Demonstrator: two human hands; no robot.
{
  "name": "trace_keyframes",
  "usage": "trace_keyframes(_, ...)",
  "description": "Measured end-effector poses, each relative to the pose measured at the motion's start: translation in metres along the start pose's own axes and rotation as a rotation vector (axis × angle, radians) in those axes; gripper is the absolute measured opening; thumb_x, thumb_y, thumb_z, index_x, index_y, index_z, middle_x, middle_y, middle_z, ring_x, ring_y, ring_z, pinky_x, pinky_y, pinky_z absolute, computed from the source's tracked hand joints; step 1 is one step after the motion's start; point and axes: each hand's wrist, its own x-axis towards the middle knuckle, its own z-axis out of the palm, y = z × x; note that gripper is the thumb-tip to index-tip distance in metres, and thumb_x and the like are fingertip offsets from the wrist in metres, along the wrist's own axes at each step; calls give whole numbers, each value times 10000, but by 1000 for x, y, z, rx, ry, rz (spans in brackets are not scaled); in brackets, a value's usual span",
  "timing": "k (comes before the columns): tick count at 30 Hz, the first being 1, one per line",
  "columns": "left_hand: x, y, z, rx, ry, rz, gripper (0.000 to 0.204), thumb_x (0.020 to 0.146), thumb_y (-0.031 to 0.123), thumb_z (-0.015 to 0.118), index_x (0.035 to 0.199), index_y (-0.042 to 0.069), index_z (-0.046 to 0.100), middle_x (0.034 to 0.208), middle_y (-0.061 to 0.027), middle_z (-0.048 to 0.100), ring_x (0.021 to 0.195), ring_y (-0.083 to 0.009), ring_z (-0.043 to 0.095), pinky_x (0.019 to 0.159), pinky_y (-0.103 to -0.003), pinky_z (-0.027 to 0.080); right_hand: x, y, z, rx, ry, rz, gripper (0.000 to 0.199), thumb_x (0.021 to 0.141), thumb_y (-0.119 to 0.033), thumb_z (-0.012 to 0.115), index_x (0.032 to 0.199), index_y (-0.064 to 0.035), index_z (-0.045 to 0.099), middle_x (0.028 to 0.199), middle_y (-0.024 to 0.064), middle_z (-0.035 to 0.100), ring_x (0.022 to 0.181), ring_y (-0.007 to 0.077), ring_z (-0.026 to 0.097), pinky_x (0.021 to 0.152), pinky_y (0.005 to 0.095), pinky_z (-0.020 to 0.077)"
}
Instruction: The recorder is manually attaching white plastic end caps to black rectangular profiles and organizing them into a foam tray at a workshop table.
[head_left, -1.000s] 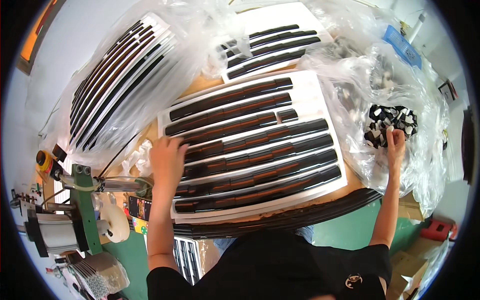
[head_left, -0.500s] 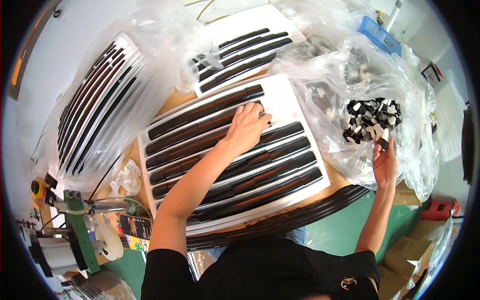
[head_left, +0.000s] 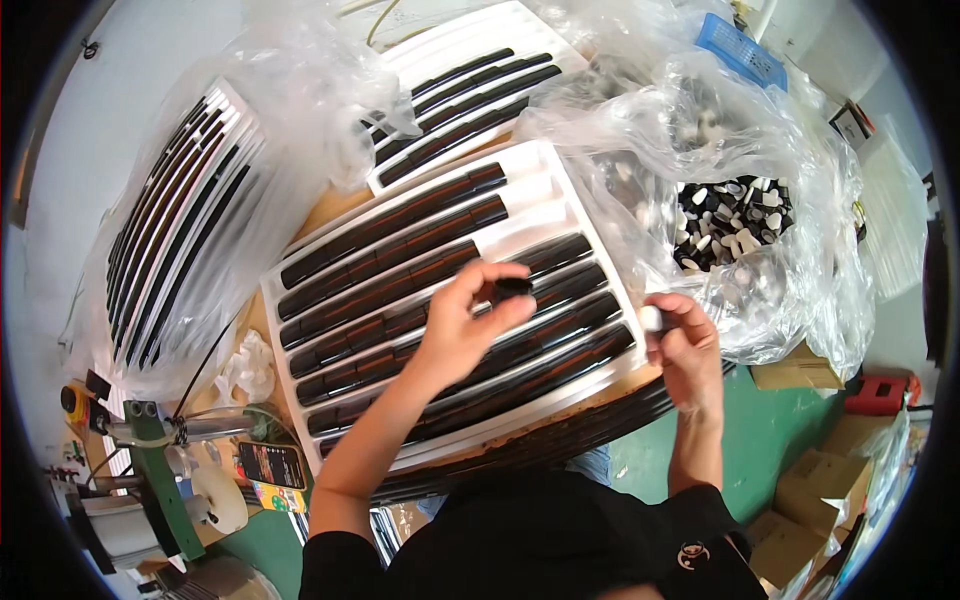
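Pinching a black piece [head_left: 514, 288], the left hand [head_left: 460, 322] hangs over the tray [head_left: 540, 213]; the right hand [head_left: 690, 350] holds a white piece [head_left: 652, 319] just beside the tray's right edge. Farther off, loose pieces [head_left: 735, 222] lie in a clear bag [head_left: 775, 312], a blue basket [head_left: 742, 52] beyond.

I read the black segments [head_left: 400, 221] as smooth, glossy plastic; their slotted tray [head_left: 541, 188] as smooth white plastic; the bag [head_left: 765, 312] as clear, wrinkled, shiny film; the carton [head_left: 810, 495] as matt cardboard.
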Motion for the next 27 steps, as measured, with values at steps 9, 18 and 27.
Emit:
trace_keyframes(9,-86,26,9,-246,-98,-169,312,853,49,606,1123,10,455,1011,-115,612,949,-152,609,766,-244,478,-9,-1,82,-186,-178,94,316,818,-16,633,1130,-2,582,1149,90,580,873,110,562,798,254,461)
trace_keyframes(18,-103,21,4,-75,-52,-95,289,836,55,640,1063,7,467,987,-91,588,893,-117,588,811,-269,456,-14,1,87,-344,-348,109,370,762,29,680,1117,-20,590,1025,35,569,868,88,539,798,231,453)
trace_keyframes(27,-113,29,18,-72,109,-80,175,954,188,463,944,15,444,746,-31,523,609,-58,487,551,-214,423,-15,1,95,-377,-521,153,364,785,-30,683,1138,-68,604,982,29,553,854,79,545,716,204,469)
